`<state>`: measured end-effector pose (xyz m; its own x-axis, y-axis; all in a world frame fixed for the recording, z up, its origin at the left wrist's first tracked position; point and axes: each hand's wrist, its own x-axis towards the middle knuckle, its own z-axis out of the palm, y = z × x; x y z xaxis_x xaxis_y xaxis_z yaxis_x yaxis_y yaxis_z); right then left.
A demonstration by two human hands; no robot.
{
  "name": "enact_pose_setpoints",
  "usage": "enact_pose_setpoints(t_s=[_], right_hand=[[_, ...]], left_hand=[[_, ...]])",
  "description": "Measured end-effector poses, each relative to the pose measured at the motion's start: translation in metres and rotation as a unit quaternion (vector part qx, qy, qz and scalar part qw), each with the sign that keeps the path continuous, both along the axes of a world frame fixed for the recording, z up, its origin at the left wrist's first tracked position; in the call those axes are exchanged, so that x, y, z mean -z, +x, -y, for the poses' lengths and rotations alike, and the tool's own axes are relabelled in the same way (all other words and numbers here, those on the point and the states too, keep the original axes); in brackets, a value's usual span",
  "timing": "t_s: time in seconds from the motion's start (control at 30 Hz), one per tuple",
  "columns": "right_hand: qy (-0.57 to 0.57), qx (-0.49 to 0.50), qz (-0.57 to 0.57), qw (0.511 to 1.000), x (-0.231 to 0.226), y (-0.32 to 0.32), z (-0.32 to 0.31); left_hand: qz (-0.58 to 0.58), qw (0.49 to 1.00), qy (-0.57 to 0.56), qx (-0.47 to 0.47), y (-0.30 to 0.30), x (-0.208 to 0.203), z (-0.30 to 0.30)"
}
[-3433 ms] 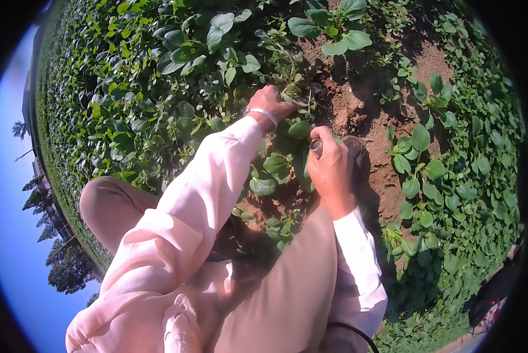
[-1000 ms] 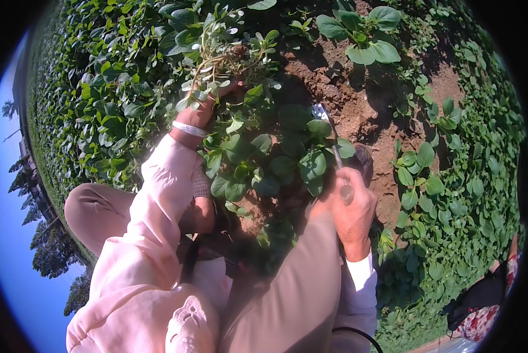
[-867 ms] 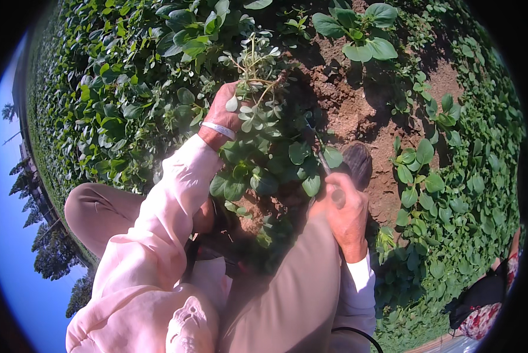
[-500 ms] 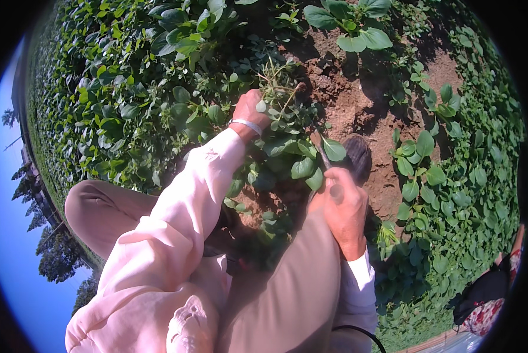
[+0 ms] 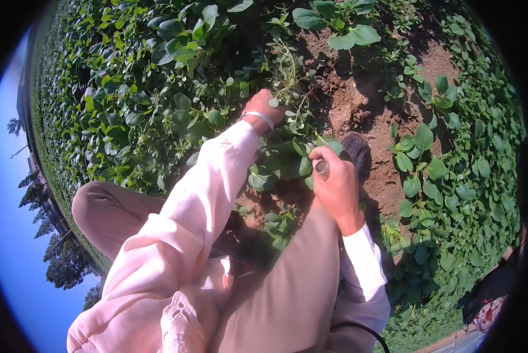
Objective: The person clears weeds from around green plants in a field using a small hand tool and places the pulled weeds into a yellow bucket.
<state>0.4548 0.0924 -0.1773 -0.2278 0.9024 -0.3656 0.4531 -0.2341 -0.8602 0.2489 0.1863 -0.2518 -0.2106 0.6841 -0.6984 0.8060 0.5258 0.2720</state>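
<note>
My left hand [image 5: 264, 107], with a pale band round the wrist, is closed on a bunch of weeds [image 5: 290, 70] with thin stems and small leaves. The bunch lies over other low plants beside bare soil. My right hand [image 5: 338, 187] is wrapped round a short-handled hand tool [image 5: 321, 168], whose round handle end points up at me. The working end is hidden by my fingers and the leaves. Just ahead of that hand is a broad-leaved green plant [image 5: 284, 162], between my two hands.
Reddish soil [image 5: 352, 103] runs up the middle, with my dark shoe [image 5: 357, 154] on it. A leafy seedling [image 5: 339, 25] stands at the top and further plants [image 5: 420, 159] at right. Dense greenery [image 5: 117, 100] covers the left. Dark and floral cloth [image 5: 487, 309] shows at lower right.
My left hand has moved slightly right, with the weeds now spread farther upward. My right hand has shifted up with the tool, and its thin shaft, visible before, is now hidden.
</note>
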Motion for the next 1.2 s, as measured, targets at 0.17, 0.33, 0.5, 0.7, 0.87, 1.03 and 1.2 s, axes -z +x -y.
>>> enact_pose_setpoints(t_s=[0.17, 0.33, 0.5, 0.7, 0.87, 1.03, 1.2], right_hand=[[0.032, 0.018, -0.037, 0.999, 0.010, -0.017, 0.002], [0.010, 0.066, -0.073, 0.995, 0.023, -0.007, -0.006], [0.039, 0.013, 0.008, 0.999, -0.005, -0.009, 0.011], [0.022, -0.018, 0.037, 0.999, 0.010, -0.005, -0.002], [0.027, -0.036, 0.072, 0.996, -0.011, 0.003, 0.002], [-0.025, 0.006, -0.017, 1.000, 0.019, -0.014, -0.014], [-0.045, -0.020, 0.023, 0.999, -0.018, 0.028, 0.004]], left_hand=[[0.152, 0.988, 0.006, 0.037, -0.052, 0.054, 0.007], [0.189, 0.977, -0.030, 0.094, -0.056, 0.039, 0.002], [-0.028, 0.823, 0.125, 0.554, -0.114, 0.079, 0.019], [0.012, 0.885, 0.007, 0.465, -0.065, 0.037, 0.011], [0.126, 0.956, 0.018, 0.265, -0.087, 0.048, 0.016], [0.310, 0.943, 0.057, 0.106, -0.090, 0.065, 0.026], [0.348, 0.918, -0.042, -0.188, -0.099, 0.024, 0.046]])
